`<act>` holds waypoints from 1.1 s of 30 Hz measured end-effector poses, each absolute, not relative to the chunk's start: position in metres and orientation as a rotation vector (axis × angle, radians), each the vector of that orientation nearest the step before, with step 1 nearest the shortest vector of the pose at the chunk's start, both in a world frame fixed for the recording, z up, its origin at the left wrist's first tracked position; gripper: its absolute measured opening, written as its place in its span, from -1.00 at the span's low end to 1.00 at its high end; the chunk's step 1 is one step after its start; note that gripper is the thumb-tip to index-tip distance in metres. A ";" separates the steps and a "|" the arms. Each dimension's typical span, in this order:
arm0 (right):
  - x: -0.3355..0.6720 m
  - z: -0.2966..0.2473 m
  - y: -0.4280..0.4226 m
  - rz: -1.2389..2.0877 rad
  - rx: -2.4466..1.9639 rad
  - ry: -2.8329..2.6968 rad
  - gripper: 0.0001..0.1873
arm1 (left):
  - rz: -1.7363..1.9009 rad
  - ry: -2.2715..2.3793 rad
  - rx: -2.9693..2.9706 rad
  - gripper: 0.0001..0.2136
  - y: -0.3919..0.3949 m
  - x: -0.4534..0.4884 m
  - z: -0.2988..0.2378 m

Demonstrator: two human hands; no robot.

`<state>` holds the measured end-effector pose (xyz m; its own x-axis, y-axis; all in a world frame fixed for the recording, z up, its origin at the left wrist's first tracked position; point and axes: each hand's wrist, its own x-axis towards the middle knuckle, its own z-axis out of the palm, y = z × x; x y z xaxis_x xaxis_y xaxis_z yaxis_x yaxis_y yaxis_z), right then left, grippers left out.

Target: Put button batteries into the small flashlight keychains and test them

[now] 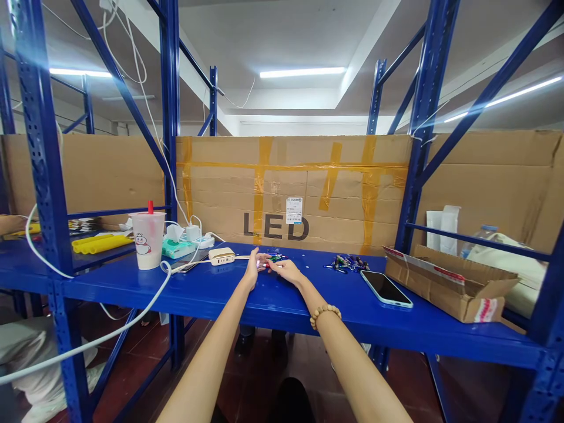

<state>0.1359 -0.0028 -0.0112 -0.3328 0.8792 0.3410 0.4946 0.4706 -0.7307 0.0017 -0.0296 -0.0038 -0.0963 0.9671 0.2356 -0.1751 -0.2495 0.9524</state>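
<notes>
Over the blue shelf top (207,289), my left hand (254,267) and my right hand (286,270) meet, fingertips nearly touching. Both are closed in a pinch around a small, thin piece with a bit of red on it, too small to name. Just behind my fingers lie a few small green and blue pieces (277,257), partly hidden by the hands. Right of my right hand is a pile of small, slim blue and dark pieces (347,263). A beaded bracelet (325,314) circles my right wrist.
A phone (386,289) and an open cardboard box (449,282) are on the right. On the left stand a cup with a red straw (148,241), a beige power strip (221,256) and white cables. A cardboard panel (220,194) closes the back; blue posts flank the shelf.
</notes>
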 end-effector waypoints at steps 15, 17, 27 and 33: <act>0.134 -0.010 -0.005 0.637 -1.175 -1.982 -0.52 | 1.485 1.023 1.256 -0.44 -0.027 0.000 -0.004; 0.134 -0.011 -0.005 0.638 -1.168 -1.986 -0.51 | 1.497 1.025 1.251 -0.45 -0.028 0.001 -0.004; 0.135 -0.009 -0.006 0.643 -1.171 -2.018 -0.52 | 1.522 1.022 1.257 -0.48 -0.031 0.002 -0.004; 0.134 -0.008 -0.008 0.626 -1.203 -1.993 -0.49 | 1.516 1.029 1.259 -0.48 -0.031 0.002 -0.004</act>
